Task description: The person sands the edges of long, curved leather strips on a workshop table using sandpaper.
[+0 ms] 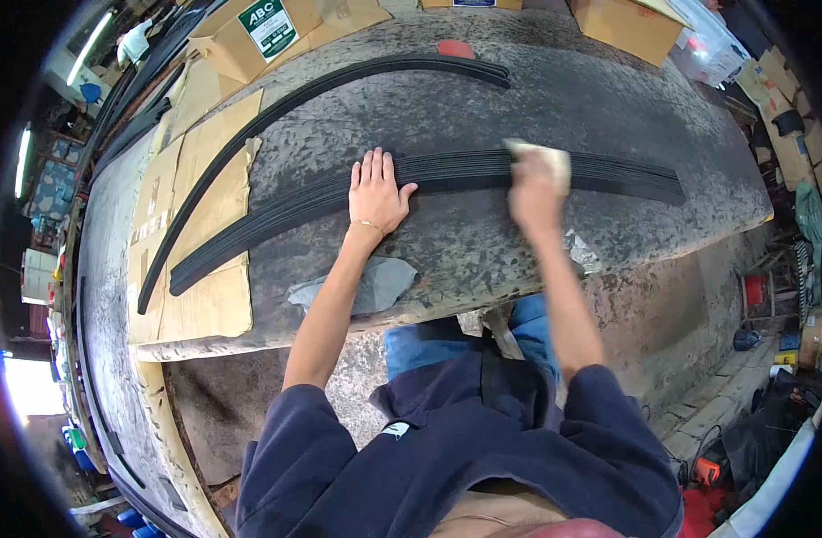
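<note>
A wide row of black rubber-like strips (465, 170) lies side by side across the dark worktable (482, 238). My left hand (379, 193) rests flat on the middle of the strips, its fingers stretched out. Toward their right part, my right hand (534, 193), smeared by motion, grips a pale cream cloth (554, 163) over the strips. A grey rag (379, 285) lies on the table under my left forearm. Beyond my hands curves a narrower bundle of black strips (321, 82).
Flattened cardboard (204, 309) lies under the left ends of both bundles. Cardboard boxes (626, 27) and a labelled carton (231, 40) stand along the far edge, near a red piece (456, 48). A crumpled clear wrapper (583, 253) sits by the near edge. Someone (134, 43) is far back left.
</note>
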Tool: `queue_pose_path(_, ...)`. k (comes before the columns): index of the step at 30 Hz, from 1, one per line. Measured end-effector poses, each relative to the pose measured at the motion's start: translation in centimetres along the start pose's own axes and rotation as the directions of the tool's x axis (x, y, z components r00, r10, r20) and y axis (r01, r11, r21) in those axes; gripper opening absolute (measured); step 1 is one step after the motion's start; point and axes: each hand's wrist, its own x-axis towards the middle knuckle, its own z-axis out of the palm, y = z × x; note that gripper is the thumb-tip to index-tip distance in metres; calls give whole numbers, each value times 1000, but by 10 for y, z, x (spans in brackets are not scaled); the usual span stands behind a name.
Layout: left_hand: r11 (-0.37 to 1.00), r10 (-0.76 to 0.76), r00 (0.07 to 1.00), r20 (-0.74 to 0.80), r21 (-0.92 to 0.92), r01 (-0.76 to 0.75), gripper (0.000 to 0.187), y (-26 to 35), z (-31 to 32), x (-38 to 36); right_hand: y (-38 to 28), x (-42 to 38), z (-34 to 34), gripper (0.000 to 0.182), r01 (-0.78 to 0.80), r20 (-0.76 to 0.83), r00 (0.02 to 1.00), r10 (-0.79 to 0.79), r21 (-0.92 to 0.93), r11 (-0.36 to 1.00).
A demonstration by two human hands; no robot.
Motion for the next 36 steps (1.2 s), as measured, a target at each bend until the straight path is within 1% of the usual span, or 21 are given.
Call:
queue_pose_path(1,1000,-12,999,36,-19,13,70,1,-3,0,-44,-6,22,32,51,144,987,-67,115,992)
queue_pose_path(2,1000,-5,999,45,-12,5,70,-2,-3,-1,-95,-12,31,33,169,60,981,-185,210,963)
queue_pose_path(4,995,91,989,116,-51,-85,69,-17,-6,1,-150,-15,43,34,258,70,944,-321,446,857)
queue_pose_path(5,982,142,972,186,-154,-114,71,-28,-13,2,-147,-13,37,34,259,62,946,-319,449,855)
queue_pose_path(7,965,200,961,192,-207,-160,78,-51,-14,-2,-126,-7,10,41,45,289,879,-380,742,669)
queue_pose_path(8,966,197,967,160,-198,-164,82,-59,-15,-7,-115,-12,2,41,56,288,874,-391,740,670)
queue_pose_path(10,995,83,980,183,-73,-71,79,-67,-17,-17,-100,-40,-16,41,215,255,858,-446,610,763)
queue_pose_path(12,999,53,980,194,-21,-50,75,-61,-16,-19,-101,-64,-29,46,445,272,787,-554,372,815)
queue_pose_path(13,999,43,979,200,-14,-41,75,-53,-24,-19,-111,-63,-42,52,360,285,823,-491,406,840)
queue_pose_path(14,1000,-20,967,253,17,16,72,-44,-31,-17,-111,-50,-55,52,362,283,819,-499,418,833)
queue_pose_path(15,996,-84,949,303,54,71,69,-33,-39,-14,-112,-20,-82,55,89,539,718,-440,556,826)
queue_pose_path(16,997,-37,978,203,-62,50,65,-23,-42,-12,-109,3,-98,58,-213,746,522,-415,584,783)
queue_pose_path(17,996,15,981,195,-87,2,63,-5,-54,-4,-102,20,-99,56,-167,695,615,-371,576,800)
queue_pose_path(18,980,113,989,94,-177,-95,62,11,-51,-2,-91,36,-95,54,-123,632,703,-325,559,820)
queue_pose_path(19,965,152,986,66,-225,-133,63,32,-46,1,-73,42,-66,53,73,434,847,-308,480,874)
queue_pose_path(20,954,166,984,64,-265,-143,64,52,-36,7,-54,37,-31,53,239,201,926,-320,341,909)
queue_pose_path(21,946,219,972,85,-264,-190,65,66,-23,13,-39,31,-12,53,247,200,924,-327,343,907)
queue_pose_path(23,969,207,970,128,-160,-186,66,89,-9,15,-20,24,10,54,358,354,845,-402,184,915)
queue_pose_path(24,978,196,970,145,-105,-182,65,94,-6,14,-16,23,7,54,360,354,844,-403,183,915)
queue_pose_path(26,972,209,970,126,-132,-193,65,88,-2,13,-5,17,-1,57,399,303,853,-424,143,906)
queue_pose_path(36,966,230,965,125,-145,-212,63,86,0,11,97,13,-38,67,309,325,908,-266,-89,947)
